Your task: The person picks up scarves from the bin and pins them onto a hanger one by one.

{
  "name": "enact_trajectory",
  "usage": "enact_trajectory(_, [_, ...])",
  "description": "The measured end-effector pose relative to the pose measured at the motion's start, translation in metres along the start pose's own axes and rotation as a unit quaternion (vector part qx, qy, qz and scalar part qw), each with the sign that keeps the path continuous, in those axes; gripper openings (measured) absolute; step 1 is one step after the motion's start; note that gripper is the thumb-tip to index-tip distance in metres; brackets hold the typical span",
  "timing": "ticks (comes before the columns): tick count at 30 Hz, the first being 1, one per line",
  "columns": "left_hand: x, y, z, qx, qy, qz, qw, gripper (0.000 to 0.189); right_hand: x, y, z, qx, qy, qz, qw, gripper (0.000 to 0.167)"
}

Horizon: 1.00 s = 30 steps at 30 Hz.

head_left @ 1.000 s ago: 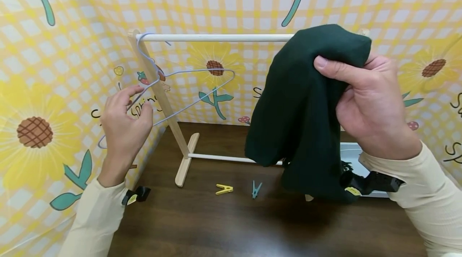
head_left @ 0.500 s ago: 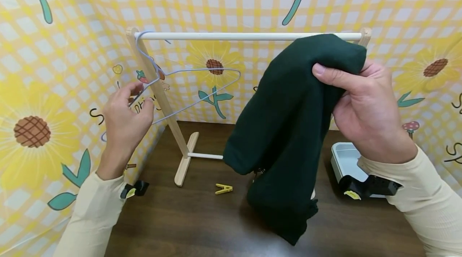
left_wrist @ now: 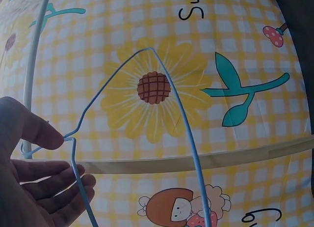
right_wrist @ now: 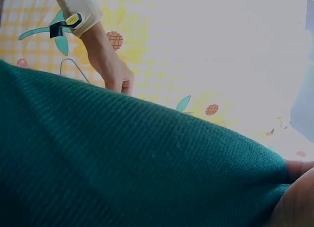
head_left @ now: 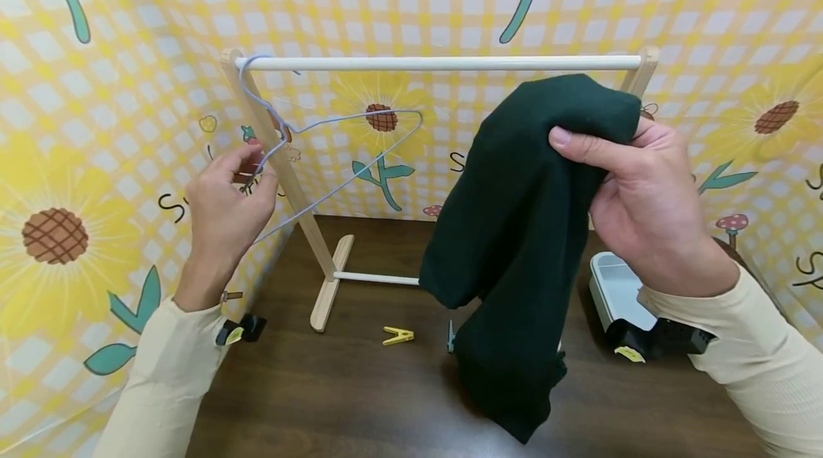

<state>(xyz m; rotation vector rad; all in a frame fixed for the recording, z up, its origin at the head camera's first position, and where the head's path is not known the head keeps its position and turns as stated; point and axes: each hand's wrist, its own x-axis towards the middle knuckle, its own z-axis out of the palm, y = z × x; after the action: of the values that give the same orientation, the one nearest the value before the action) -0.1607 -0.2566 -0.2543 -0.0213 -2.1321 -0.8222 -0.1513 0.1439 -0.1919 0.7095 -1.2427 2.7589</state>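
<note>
A thin blue wire hanger (left_wrist: 196, 159) hooks over the left end of the rack's white top rail (head_left: 437, 63). My left hand (head_left: 225, 208) holds it near its neck; in the left wrist view the thumb is at the bend of the wire and the other fingers curl behind. A folded dark green knitted scarf (head_left: 521, 215) hangs in my right hand (head_left: 649, 208), pinched at its top with the thumb in front. The scarf's lower end hangs in front of the rack. Ribbed scarf fabric (right_wrist: 147, 153) fills most of the right wrist view.
On the brown tabletop (head_left: 360, 401) lie a yellow clothespin (head_left: 398, 335) and a blue-green clothespin (head_left: 451, 336), the latter partly behind the scarf. A pale blue tray (head_left: 598, 279) stands at the right, below my right wrist. Patterned cloth walls (head_left: 450, 1) close in behind the rack.
The scarf's hanging end has swung left, and my right hand has come lower and slightly left. The hanger has turned a little in my left hand, and its right corner sits higher.
</note>
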Motion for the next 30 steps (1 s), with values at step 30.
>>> enact_trajectory(30, [0.026, 0.017, 0.004, -0.098, -0.128, -0.099, 0.982, 0.041, -0.015, 0.013, -0.006, -0.061, 0.016, 0.057, 0.9963, 0.02])
